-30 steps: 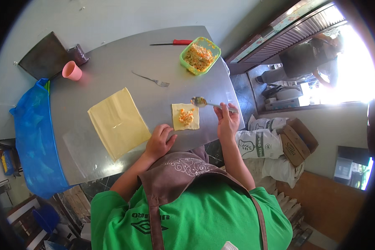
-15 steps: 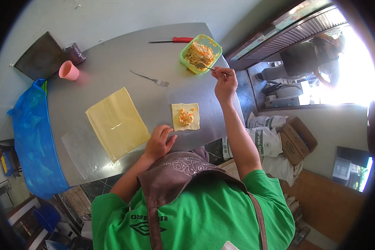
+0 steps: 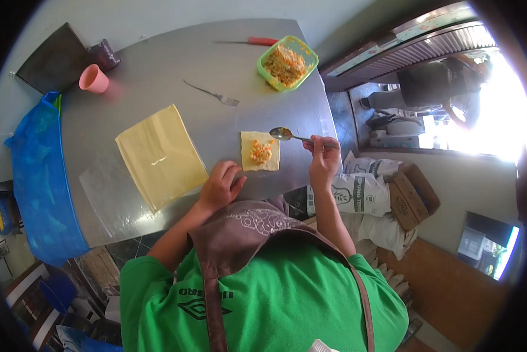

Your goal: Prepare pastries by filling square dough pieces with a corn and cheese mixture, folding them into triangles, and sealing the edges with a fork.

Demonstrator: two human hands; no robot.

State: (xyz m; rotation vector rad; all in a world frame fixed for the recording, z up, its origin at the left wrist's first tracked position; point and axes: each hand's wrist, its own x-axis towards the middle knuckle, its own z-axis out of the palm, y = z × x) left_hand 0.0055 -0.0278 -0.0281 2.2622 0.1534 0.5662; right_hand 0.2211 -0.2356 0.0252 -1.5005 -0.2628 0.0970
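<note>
My right hand grips a metal spoon by its handle. The bowl of the spoon hovers just right of a small square dough sheet, with traces of filling on it. A little heap of orange and pale chopped filling sits on the middle of that sheet. Resting on the table close to the sheet's left side is my left hand, holding nothing, with thumb and fingers apart. Farther off, a green plastic container holds a large mass of the same filling.
Left of my hands lies a stack of yellow sheets on the metal table. Beyond are a fork, a red-handled knife and a pink cup. Blue plastic covers the left edge. Another person stands beyond the doorway.
My right hand has drawn the spoon back from the green container to beside the dough sheet. My left hand stays near the sheet. The whole view has shifted slightly.
</note>
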